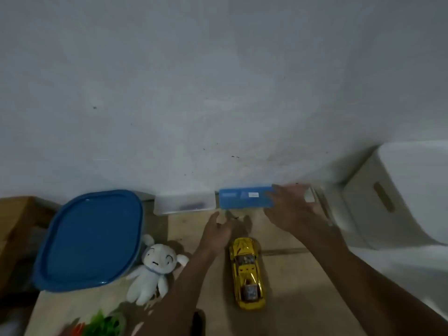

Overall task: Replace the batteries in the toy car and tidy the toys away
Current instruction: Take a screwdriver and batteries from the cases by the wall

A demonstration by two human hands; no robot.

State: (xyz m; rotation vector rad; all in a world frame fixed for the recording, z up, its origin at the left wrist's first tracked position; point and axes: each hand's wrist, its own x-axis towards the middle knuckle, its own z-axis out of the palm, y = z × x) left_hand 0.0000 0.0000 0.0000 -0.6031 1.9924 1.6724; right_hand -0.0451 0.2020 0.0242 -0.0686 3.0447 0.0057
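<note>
A shiny yellow toy car [247, 272] lies on the wooden floor, nose toward the wall. A flat blue box [242, 198] leans at the wall's foot beyond it. My right hand [288, 209] reaches over the blue box's right end with fingers spread; whether it touches the box is blurred. My left hand [215, 232] hovers just left of the car's nose, fingers loosely apart and holding nothing I can see. A white plush toy [154, 270] lies left of my left forearm.
A large container with a blue lid [89, 241] stands at the left. A clear plastic tray [184, 203] sits against the wall beside the blue box. A white bin with a handle slot [388, 197] is at the right. Green and orange toys [101, 324] lie at the bottom left.
</note>
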